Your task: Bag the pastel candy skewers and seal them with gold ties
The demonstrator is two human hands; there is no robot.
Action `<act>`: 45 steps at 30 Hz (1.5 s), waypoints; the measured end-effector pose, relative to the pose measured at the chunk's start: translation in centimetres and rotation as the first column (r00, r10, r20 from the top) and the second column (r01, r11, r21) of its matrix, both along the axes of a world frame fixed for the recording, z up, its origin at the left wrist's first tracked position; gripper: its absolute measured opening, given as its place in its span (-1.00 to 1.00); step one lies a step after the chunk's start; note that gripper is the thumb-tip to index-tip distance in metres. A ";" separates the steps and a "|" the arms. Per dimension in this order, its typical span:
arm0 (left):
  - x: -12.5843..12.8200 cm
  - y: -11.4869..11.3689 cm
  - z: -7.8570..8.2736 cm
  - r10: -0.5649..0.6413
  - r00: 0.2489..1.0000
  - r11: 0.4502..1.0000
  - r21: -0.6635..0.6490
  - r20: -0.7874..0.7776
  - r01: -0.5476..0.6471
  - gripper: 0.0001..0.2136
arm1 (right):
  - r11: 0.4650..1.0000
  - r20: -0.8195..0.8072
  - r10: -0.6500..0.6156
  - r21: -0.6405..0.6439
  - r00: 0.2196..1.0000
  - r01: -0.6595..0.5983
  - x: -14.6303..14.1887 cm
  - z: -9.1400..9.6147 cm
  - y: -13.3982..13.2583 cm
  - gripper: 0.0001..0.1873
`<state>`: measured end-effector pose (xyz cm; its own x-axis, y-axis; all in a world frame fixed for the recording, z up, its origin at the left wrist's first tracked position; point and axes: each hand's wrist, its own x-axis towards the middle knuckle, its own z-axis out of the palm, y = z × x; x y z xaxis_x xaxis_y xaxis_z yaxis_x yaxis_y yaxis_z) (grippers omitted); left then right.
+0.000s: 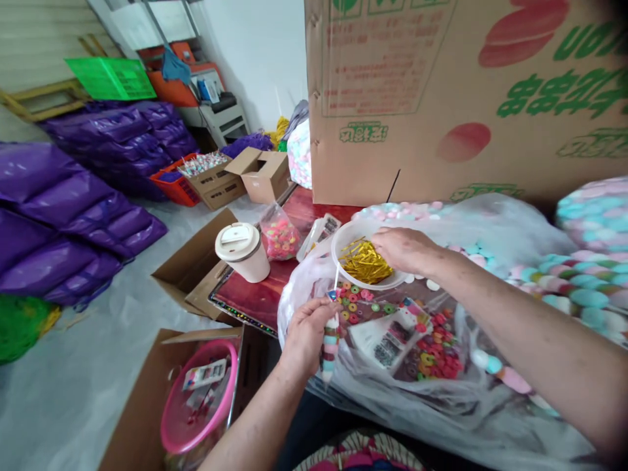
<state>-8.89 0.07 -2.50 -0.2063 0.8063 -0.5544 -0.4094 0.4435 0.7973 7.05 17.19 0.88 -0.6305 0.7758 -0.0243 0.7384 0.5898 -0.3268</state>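
My left hand is closed around the gathered neck of a narrow clear bag of marshmallows. The bag hangs upright, with pastel pieces stacked inside and a white stick poking out of the top. My right hand reaches over the rim of a white plastic bowl, its fingers bent together against a heap of gold twist ties. Whatever those fingertips grip is hidden. Below the bowl, colourful ring-shaped candies lie beside printed white packets on a clear plastic sheet.
A lidded white cup and a bag of pink rings stand on the red table. Loose marshmallows spread at right, before a large carton. Lower left, a pink basket sits inside a box.
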 end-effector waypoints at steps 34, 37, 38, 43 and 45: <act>5.2 -1.1 -1.2 -0.586 0.810 0.756 0.336 -0.036 0.562 -0.75 | 0.814 -0.451 -0.454 -0.561 0.768 0.151 5.4 -1.4 -15.1 -0.82; 6.0 -1.2 -1.2 -0.429 0.891 0.844 0.285 -0.151 0.455 -0.66 | 0.827 -0.432 -0.473 -0.518 0.768 0.218 4.8 -1.8 -15.2 -0.80; 6.2 -1.2 -1.2 -0.368 0.911 0.868 0.283 -0.187 0.409 -0.64 | 0.818 -0.432 -0.500 -0.520 0.751 0.246 4.6 -2.0 -15.3 -0.80; 6.1 -1.1 -1.2 -0.428 0.898 0.883 0.259 0.102 0.392 -0.66 | 0.863 -0.527 -0.441 -0.471 0.726 0.183 5.0 -2.7 -16.3 -0.81; 5.6 -1.0 -1.2 -0.534 0.790 0.845 0.231 0.301 0.483 -0.67 | 0.963 -0.576 -0.199 -0.263 0.793 0.051 5.8 -2.3 -16.5 -0.75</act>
